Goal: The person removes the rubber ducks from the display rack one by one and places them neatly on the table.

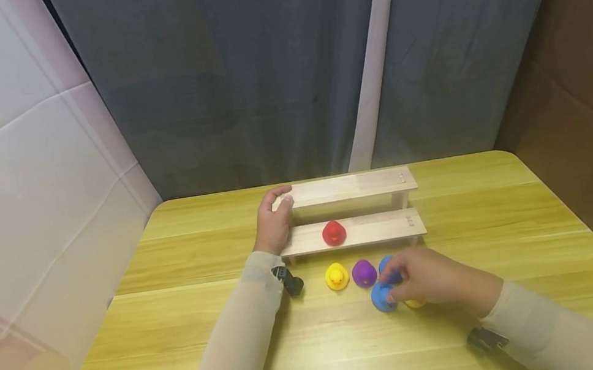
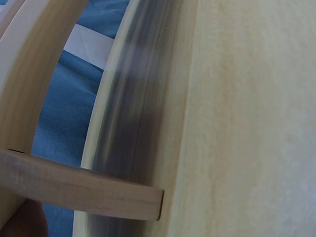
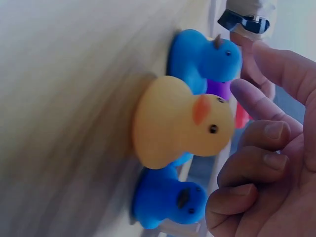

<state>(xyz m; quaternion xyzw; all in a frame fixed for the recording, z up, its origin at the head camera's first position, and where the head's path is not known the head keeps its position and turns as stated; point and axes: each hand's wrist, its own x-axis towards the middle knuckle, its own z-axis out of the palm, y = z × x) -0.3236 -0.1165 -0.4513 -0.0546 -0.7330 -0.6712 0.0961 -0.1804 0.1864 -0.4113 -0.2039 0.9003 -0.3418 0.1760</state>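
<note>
My left hand (image 1: 273,222) grips the left end of the upper board of a two-step wooden shelf (image 1: 349,187), thumb on top; in the left wrist view one shelf leg (image 2: 84,190) shows beside part of that hand. A red rubber duck (image 1: 334,233) sits on the lower board. My right hand (image 1: 424,274) is over the ducks in front, thumb and index finger apart with the index fingertip right at the head of a light blue duck (image 3: 205,61). A yellow duck (image 3: 168,123) and a darker blue duck (image 3: 165,197) stand under this hand, mostly hidden in the head view.
Left of the blue ducks stand a purple duck (image 1: 364,273) and another yellow duck (image 1: 337,276), in front of the lower board. The wooden table (image 1: 196,320) ends at a grey curtain (image 1: 241,93) behind, with pale cloth on the left and brown on the right.
</note>
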